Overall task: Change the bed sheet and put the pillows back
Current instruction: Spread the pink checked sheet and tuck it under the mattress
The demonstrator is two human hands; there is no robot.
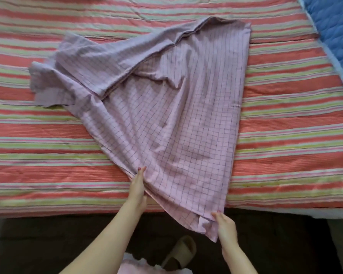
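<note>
A pink checked bed sheet (176, 119), partly folded, lies spread across the middle of the bed, its far layers bunched toward the upper left. It rests on a red, green and white striped cover (48, 139) that spans the bed. My left hand (138, 184) pinches the sheet's left edge near the bed's front. My right hand (225, 224) grips the sheet's near right corner, which hangs over the bed's front edge. No pillow is in view.
A blue quilted blanket (335, 26) lies at the bed's far right corner. Below the bed's front edge the floor is dark, with a beige slipper (181, 252) on my foot between my arms.
</note>
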